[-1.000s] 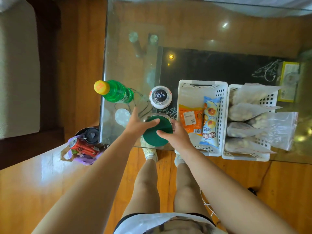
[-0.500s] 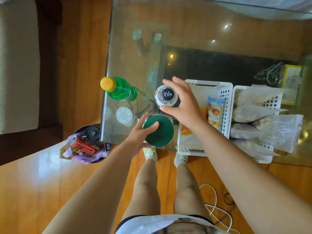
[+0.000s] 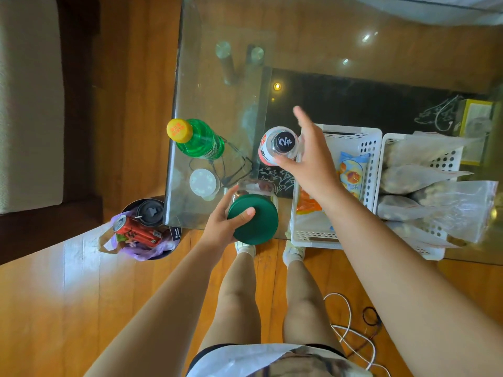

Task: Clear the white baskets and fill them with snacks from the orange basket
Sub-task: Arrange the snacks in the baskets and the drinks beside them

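The left hand point(image 3: 220, 227) grips the green-lidded glass jar point(image 3: 254, 213). At one o'clock, the right hand point(image 3: 310, 161) touches the bottle point(image 3: 277, 145), fingers spread. Glass is likely heavy and slippery; hold its sides.

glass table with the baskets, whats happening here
A person stands at the glass table. The left hand grips a jar with a green lid at the table's near edge. The right hand is open, its thumb and fingers spread beside a black-capped bottle. Two white baskets sit side by side: one holds a few snack packets, the other clear bags. A green bottle stands further left.
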Demonstrator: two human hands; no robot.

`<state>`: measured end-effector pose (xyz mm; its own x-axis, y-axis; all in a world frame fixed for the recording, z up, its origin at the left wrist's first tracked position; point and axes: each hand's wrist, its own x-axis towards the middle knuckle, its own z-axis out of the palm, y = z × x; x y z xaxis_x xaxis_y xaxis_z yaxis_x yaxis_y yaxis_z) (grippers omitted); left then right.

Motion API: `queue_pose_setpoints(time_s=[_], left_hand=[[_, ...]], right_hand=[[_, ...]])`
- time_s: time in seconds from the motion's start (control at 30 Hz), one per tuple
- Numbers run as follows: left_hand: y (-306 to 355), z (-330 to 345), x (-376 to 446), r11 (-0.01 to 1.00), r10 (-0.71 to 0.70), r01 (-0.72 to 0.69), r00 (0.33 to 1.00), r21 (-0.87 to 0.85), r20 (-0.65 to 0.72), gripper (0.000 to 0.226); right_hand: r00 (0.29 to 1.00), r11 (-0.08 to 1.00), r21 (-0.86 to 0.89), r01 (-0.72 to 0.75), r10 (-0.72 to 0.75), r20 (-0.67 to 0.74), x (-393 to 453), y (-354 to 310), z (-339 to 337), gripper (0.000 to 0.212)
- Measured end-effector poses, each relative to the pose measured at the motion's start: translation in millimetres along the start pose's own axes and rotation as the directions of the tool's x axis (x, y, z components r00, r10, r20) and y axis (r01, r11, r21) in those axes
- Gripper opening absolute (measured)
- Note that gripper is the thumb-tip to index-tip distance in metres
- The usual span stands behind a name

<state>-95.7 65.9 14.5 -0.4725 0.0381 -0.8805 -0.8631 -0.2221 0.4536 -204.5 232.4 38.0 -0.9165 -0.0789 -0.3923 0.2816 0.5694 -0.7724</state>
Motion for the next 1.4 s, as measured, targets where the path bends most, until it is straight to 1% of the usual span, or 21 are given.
queue_pose_setpoints(time_s=[0.03,0.1,0.13,0.2,0.27,0.33,0.4,0.47,0.53,0.63,0.7,0.83,0.93,1.0,1.07,1.1,1.13,1.2,1.23,1.3,1.4], left_hand=[[2.7,0.1,0.8,1.000,-0.006,0.006,1.000,0.004,-0.006,0.051],[9.2,0.4,2.9,1.000,-0.022,0.022,1.000,0.020,-0.008,0.053],[12.6,1.0,4.7,0.999,-0.031,0.031,1.000,0.041,-0.006,0.056],[20.0,3.3,10.0,0.993,-0.052,0.051,0.999,0.109,0.010,0.064],[27.2,6.1,16.1,0.976,-0.066,0.057,0.997,0.208,0.033,0.067],[32.6,7.1,20.4,0.946,-0.015,-0.002,0.999,0.325,0.051,0.065],[34.2,6.4,22.1,0.927,0.082,-0.095,0.995,0.363,0.052,0.065],[30.3,6.0,21.9,0.945,0.131,-0.120,0.991,0.303,-0.019,0.073],[24.5,6.2,19.1,0.982,0.045,-0.030,0.996,0.185,-0.076,0.077],[14.2,6.7,9.3,0.990,-0.099,0.096,0.995,0.101,0.021,0.057],[8.4,6.0,2.7,0.995,-0.080,0.077,0.996,0.058,0.043,0.053],[-3.6,6.3,-3.5,0.999,-0.029,0.028,1.000,0.026,0.004,0.080],[-7.9,10.5,-7.4,0.999,0.034,-0.034,0.999,-0.005,0.031,0.081],[-7.4,12.0,-8.6,0.997,0.075,-0.074,0.995,-0.017,0.063,0.075],[-10.8,10.0,-7.0,0.997,0.075,-0.075,0.996,-0.005,0.045,0.064],[-14.3,9.4,-6.8,0.998,0.044,-0.044,0.999,-0.038,0.018,0.056],[-18.7,10.1,-7.2,0.993,-0.012,0.010,1.000,-0.115,-0.012,0.051],[-29.7,14.3,-10.6,0.941,-0.142,0.123,0.989,-0.314,-0.039,0.050],[-35.0,16.9,-13.2,0.914,-0.194,0.165,0.980,-0.371,-0.043,0.051],[-41.5,19.1,-17.7,0.901,-0.275,0.239,0.960,-0.362,-0.051,0.054],[-34.0,11.7,-17.4,0.949,-0.281,0.257,0.953,-0.183,-0.117,0.063]], right_hand=[[0.997,0.997,0.043,-0.061,0.063,-0.053,-5.8,4.7,1.3,0.080],[0.963,0.970,0.120,-0.210,0.227,-0.146,-22.6,14.9,8.8,0.075],[0.942,0.945,0.147,-0.293,0.311,-0.122,-31.8,19.8,14.3,0.069],[0.899,0.879,0.193,-0.436,0.416,0.137,-49.1,27.5,28.4,0.061],[0.822,0.790,0.299,-0.535,0.405,0.401,-64.1,31.0,41.4,0.059],[0.787,0.636,0.470,-0.612,0.434,0.438,-73.8,30.2,49.8,0.051],[0.764,0.466,0.618,-0.634,0.503,0.404,-81.1,29.2,56.1,0.045],[0.739,0.314,0.720,-0.620,0.543,0.399,-88.2,29.6,60.9,0.044],[0.715,0.211,0.764,-0.610,0.561,0.416,-92.4,28.9,62.8,0.039],[0.706,0.129,0.784,-0.607,0.539,0.459,-97.6,30.5,61.3,0.038],[0.706,0.089,0.790,-0.606,0.517,0.484,-103.6,35.4,59.7,0.041],[0.703,0.045,0.796,-0.603,0.502,0.504,-117.0,49.6,59.5,0.047],[0.705,0.026,0.807,-0.590,0.505,0.499,-120.6,55.3,59.1,0.047],[0.706,0.043,0.803,-0.594,0.507,0.495,-119.1,54.1,56.2,0.045],[0.717,0.155,0.771,-0.618,0.515,0.471,-113.7,50.3,52.8,0.043],[0.734,0.273,0.728,-0.629,0.519,0.439,-109.3,46.8,51.9,0.044],[0.766,0.437,0.651,-0.620,0.517,0.382,-103.8,42.9,51.7,0.046],[0.870,0.783,0.379,-0.493,0.436,0.231,-90.0,34.2,53.3,0.055],[0.913,0.889,0.226,-0.399,0.362,0.188,-82.9,29.9,54.0,0.058],[0.947,0.965,0.020,-0.263,0.254,0.196,-69.8,22.3,51.5,0.060],[0.922,0.975,-0.038,-0.218,0.218,0.320,-52.7,19.3,42.0,0.061]])
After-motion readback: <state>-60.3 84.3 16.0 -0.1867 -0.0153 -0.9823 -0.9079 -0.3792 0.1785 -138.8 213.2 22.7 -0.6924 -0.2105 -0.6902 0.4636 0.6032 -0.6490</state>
